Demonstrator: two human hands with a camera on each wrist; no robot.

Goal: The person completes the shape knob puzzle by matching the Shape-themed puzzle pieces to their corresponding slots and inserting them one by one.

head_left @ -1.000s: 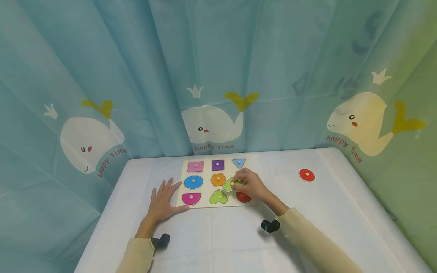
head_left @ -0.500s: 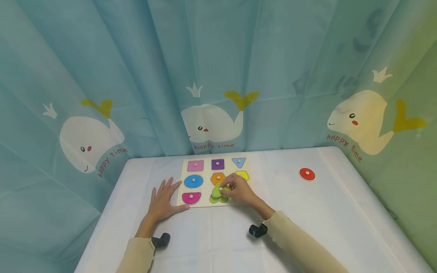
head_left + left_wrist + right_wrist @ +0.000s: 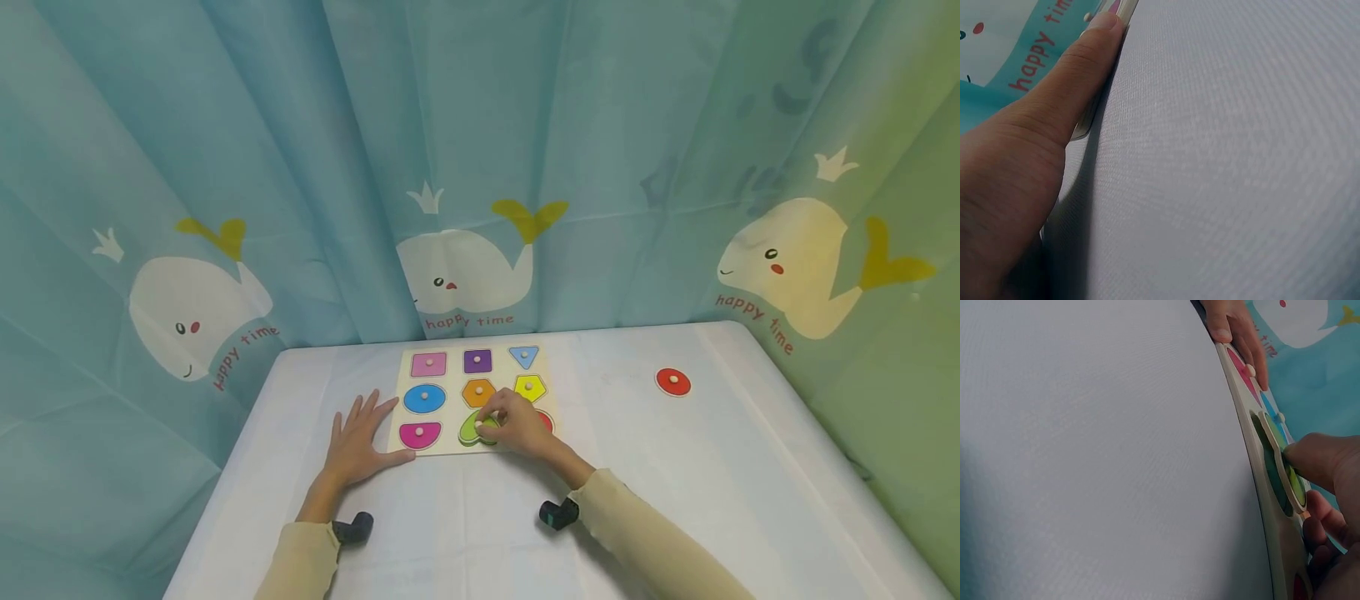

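My right hand (image 3: 521, 425) pinches the knob of a green heart puzzle piece (image 3: 468, 429) over the front middle of a cream knob puzzle board (image 3: 455, 368). In the right wrist view the heart (image 3: 1275, 434) sits slightly raised and tilted over its matching green recess (image 3: 1272, 465). My left hand (image 3: 356, 446) lies with fingers spread at the board's left edge, its thumb on the front left corner. Its thumb (image 3: 1075, 72) shows against the board's edge in the left wrist view.
Other knobbed pieces sit in the board, among them a blue oval (image 3: 424, 399), a magenta half circle (image 3: 420, 436) and a yellow pentagon (image 3: 529, 387). A red round piece (image 3: 667, 383) lies on the white table (image 3: 450, 533) to the right. A curtain (image 3: 465, 150) hangs behind.
My right hand has carried the green heart left and toward me, from near the yellow pentagon to low over the heart recess. The left hand has stayed in place.
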